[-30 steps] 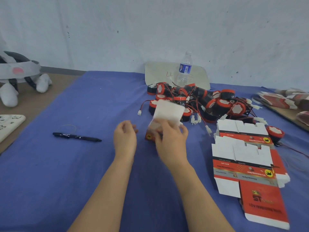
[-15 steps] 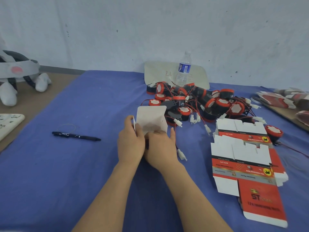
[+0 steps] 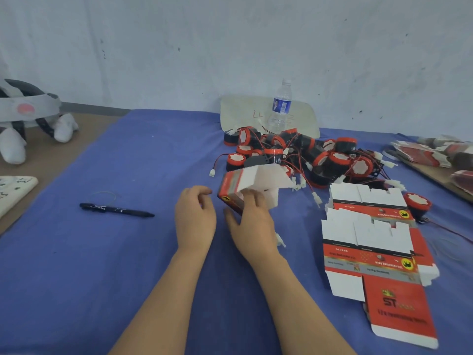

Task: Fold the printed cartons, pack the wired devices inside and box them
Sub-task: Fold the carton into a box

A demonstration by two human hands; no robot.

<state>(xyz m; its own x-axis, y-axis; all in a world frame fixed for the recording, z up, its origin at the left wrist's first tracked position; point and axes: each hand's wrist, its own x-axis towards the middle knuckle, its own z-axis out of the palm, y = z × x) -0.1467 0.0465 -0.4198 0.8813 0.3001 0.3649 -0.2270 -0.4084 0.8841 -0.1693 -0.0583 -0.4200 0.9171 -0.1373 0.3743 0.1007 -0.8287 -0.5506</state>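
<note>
A black pen (image 3: 116, 210) is laid on the blue cloth (image 3: 76, 278) toward the worktop's left edge. A water bottle (image 3: 280, 106) is stood at the far edge, backed by a pale board (image 3: 240, 111). A white headset (image 3: 28, 108) is seen far left.

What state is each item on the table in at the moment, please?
carton: part-folded, tilted, flaps open.
right hand: holds the carton.
left hand: loosely curled, holding nothing.
flat cartons: unfolded, lying overlapped.
wired devices: loose pile, unpacked.
water bottle: upright, capped.
pen: lying flat.
</note>
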